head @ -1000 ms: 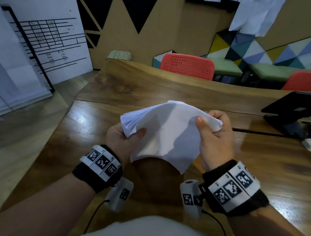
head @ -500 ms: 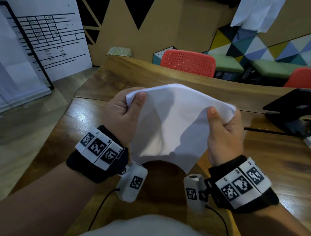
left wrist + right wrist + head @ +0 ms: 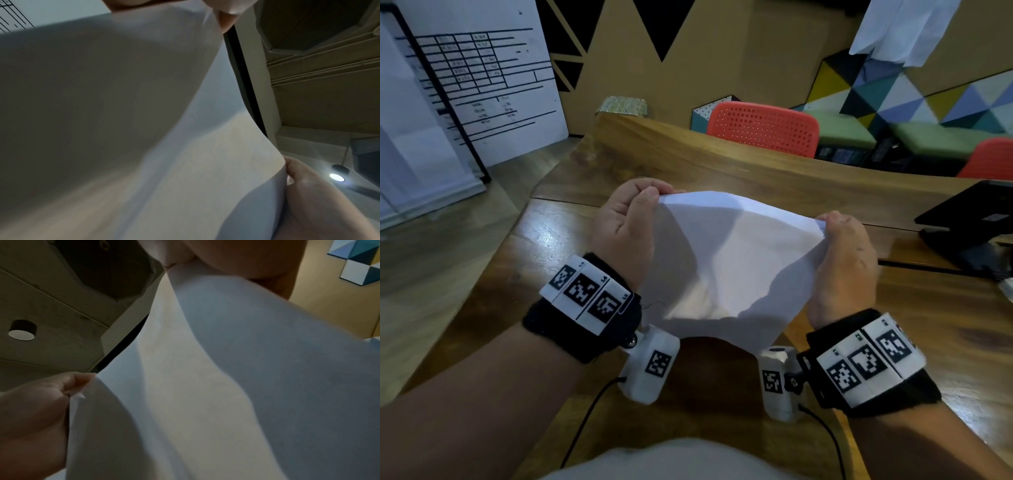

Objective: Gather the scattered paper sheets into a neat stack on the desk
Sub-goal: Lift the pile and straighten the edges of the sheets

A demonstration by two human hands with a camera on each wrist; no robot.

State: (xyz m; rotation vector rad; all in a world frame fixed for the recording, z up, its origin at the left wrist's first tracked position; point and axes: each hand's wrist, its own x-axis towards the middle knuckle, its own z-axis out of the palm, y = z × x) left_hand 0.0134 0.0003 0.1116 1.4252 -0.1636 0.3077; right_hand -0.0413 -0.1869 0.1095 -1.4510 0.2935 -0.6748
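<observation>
A bundle of white paper sheets point(image 3: 726, 260) hangs upright above the wooden desk point(image 3: 544, 260), held between both hands. My left hand point(image 3: 630, 222) pinches its top left corner, thumb on the near side. My right hand point(image 3: 842, 253) grips the top right corner. The lower edge sags and curls just above the desk. In the left wrist view the paper sheets point(image 3: 123, 129) fill most of the picture, with the right hand point(image 3: 304, 186) at their far edge. The right wrist view shows the paper sheets point(image 3: 226, 386) with the left hand point(image 3: 41, 402) pinching the far corner.
A black laptop point(image 3: 969, 219) stands on the desk at the right, with a cable beside it. Red chairs point(image 3: 763, 126) stand behind the raised back edge of the desk. A white board point(image 3: 476, 78) leans at the left, beyond the desk's edge.
Both hands have raised the sheets and moved apart, pulling the bundle wider and more upright. The left hand rose the most.
</observation>
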